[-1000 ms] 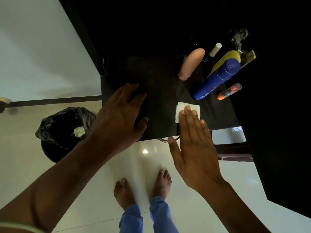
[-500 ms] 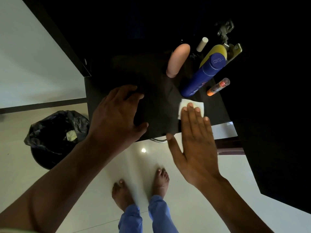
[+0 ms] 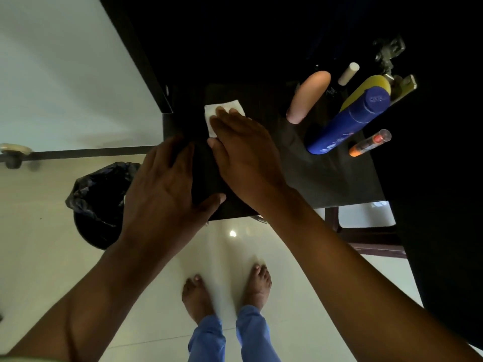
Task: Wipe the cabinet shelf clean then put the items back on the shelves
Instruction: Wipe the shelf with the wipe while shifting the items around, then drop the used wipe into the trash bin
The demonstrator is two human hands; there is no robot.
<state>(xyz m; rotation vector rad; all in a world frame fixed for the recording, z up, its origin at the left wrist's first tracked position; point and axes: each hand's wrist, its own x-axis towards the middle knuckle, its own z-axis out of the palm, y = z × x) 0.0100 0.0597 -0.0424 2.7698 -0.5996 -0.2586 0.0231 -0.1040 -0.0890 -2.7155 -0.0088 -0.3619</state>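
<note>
On the dark cabinet shelf [image 3: 326, 178], wiping is under way, not done. Floor [image 3: 52, 231] pale and glossy below, black-lined bin [image 3: 96, 199] down left, bare feet under the shelf front.

Change: right hand [image 3: 245, 158] with the white tissue [image 3: 222, 111] has crossed from the shelf's right-middle, near the bottles, over to the left part, close to the left edge and further back. Left hand [image 3: 167, 192] stayed braced at the front-left edge. Means the middle strip has likely been swept; the patch under the items on the right hasn't.

Right fingers flat and pressed together, palm down on the tissue, no pinch. Left fingers loosely spread, lying flat, thumb out along the front edge, holding nothing.

Items bunched at the right rear: blue spray can [image 3: 347, 121], yellow bottle [image 3: 366, 90] touching behind it, peach tube [image 3: 308, 97] just left, small white stick [image 3: 347, 73] behind, orange-capped vial [image 3: 369, 142] by the right edge.

Room: open strip between hands and bottles, free to sweep. Left edge close to the tissue, little travel left that way. Hinge [image 3: 389, 56] at right rear.
</note>
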